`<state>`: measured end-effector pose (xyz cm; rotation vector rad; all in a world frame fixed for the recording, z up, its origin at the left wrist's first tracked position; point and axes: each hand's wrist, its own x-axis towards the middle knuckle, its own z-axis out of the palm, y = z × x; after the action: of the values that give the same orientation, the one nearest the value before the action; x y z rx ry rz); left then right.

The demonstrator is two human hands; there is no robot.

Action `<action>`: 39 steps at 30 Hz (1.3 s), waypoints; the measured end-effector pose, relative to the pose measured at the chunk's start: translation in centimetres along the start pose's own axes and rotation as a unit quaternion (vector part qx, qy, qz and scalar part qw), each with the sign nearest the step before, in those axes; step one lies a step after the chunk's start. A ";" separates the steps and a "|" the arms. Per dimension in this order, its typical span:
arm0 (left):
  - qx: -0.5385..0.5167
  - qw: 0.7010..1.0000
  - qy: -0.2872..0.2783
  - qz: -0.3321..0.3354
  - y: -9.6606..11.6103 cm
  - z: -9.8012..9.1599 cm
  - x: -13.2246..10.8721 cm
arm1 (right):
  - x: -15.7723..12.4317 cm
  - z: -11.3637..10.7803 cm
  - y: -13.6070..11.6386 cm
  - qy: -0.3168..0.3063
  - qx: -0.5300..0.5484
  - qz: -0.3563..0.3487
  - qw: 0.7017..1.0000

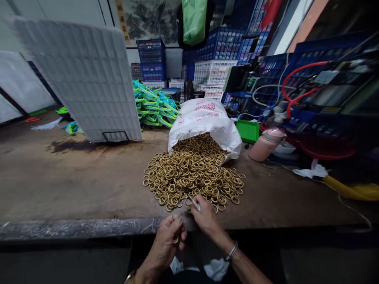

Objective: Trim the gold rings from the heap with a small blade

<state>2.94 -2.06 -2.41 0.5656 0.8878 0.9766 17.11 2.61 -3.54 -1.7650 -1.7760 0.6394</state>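
The white sack (204, 112) lies on its side on the table (89, 183) with its mouth turned toward the person, probably so that the brass-coloured rings (192, 173) can run out within easy reach. They fan out in a loose heap in front of the sack, with more lying inside its mouth; single rings stray at the heap's near edge.

The right hand (205, 217) is at that near edge, in front of the sack, thumb and fingers closed about a small pale piece (196, 204) too small to identify; being this close to the rings seems to make picking among them easy. The left hand (172, 232) is nearer the person than the sack and a little to its left, at the table's front edge, thumb and forefinger pressed together and the other fingers curled around a ring (176, 239). What the fingertips themselves pinch, I cannot tell. Keeping the two hands close together likely keeps the handling short.

The rings look alike: round, plain, open in the middle, dull gold with slight highlights, lying at every angle. The sack is slack and creased, with red printing on its upper side.
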 end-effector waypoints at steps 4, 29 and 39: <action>0.207 0.962 0.053 0.168 -0.1 0.4 0.4 | -0.4 -0.6 -0.4 -0.059 0.241 0.047 0.967; 0.112 0.993 -0.029 0.032 0.1 0.9 0.0 | -2.0 -0.6 -1.2 -0.112 0.314 0.067 0.941; 0.014 0.999 -0.022 0.025 0.1 0.8 0.0 | -2.7 -0.8 -1.0 -0.043 0.077 -0.063 0.994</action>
<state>3.55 -2.03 -1.89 0.6320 0.8530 0.9948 16.93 -0.15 -2.40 -1.5308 -1.8276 0.7871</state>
